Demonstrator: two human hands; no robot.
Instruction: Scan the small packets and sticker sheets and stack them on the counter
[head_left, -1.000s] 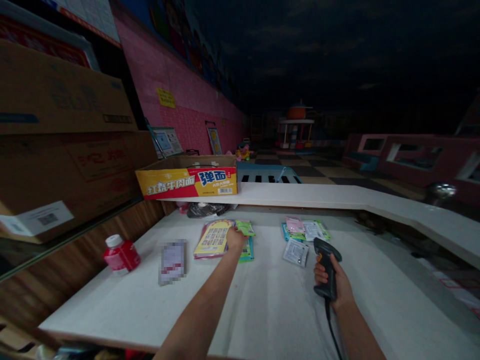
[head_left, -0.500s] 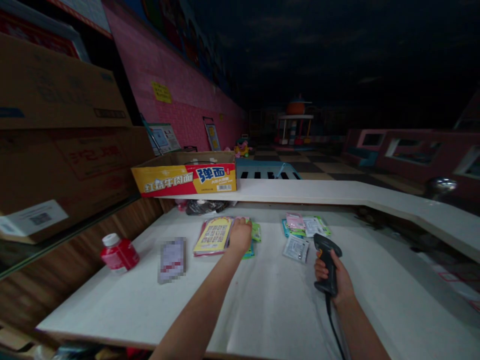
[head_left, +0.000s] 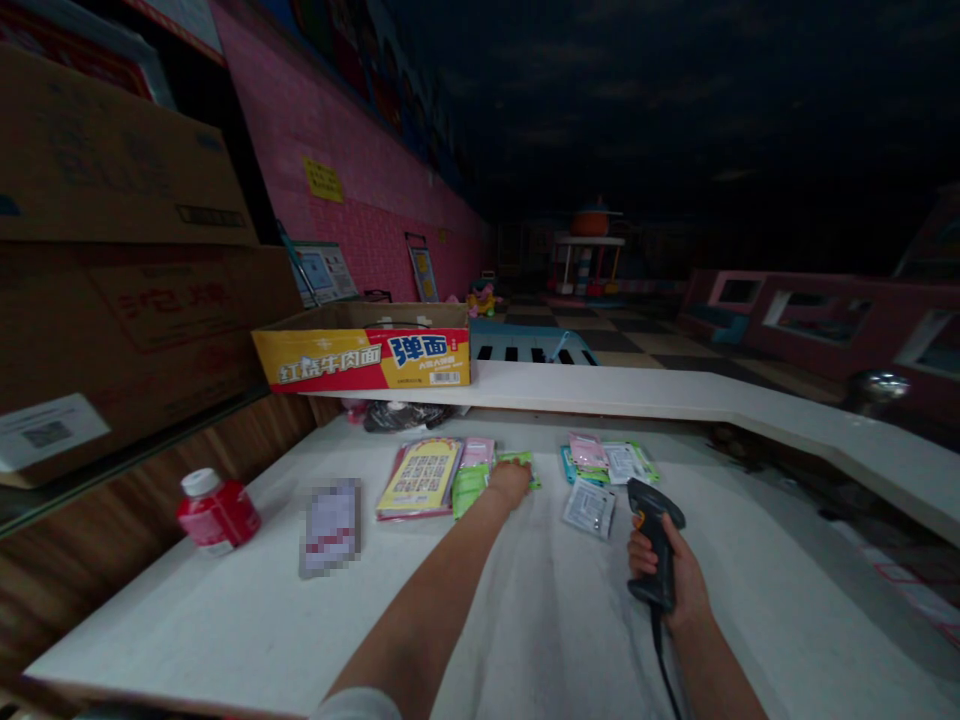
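My left hand (head_left: 511, 482) reaches across the white table, its fingers closed on a small green packet (head_left: 529, 470) that it partly covers. Close by on the left, another green packet (head_left: 470, 488) and a pink packet (head_left: 478, 452) lie against a yellow card with printed square codes (head_left: 421, 478). In my right hand (head_left: 686, 580) is a black handheld barcode scanner (head_left: 654, 545), held upright by its handle with a cable hanging down. Just past the scanner, a silver-grey packet (head_left: 589, 508) lies in front of a pile holding a pink packet (head_left: 588, 452) and a white packet (head_left: 625, 462).
On the left of the table (head_left: 180, 625) stand a red bottle with a white cap (head_left: 217, 512) and a blurred pale item (head_left: 331, 527). A yellow and red noodle carton (head_left: 364, 358) sits on the raised ledge (head_left: 600, 382). Large cardboard boxes (head_left: 165, 320) are stacked at left.
My left hand has slid right from beside the yellow card, and the green packet under its fingers has shifted right too. The scanner stays in my right hand. The view has moved slightly.
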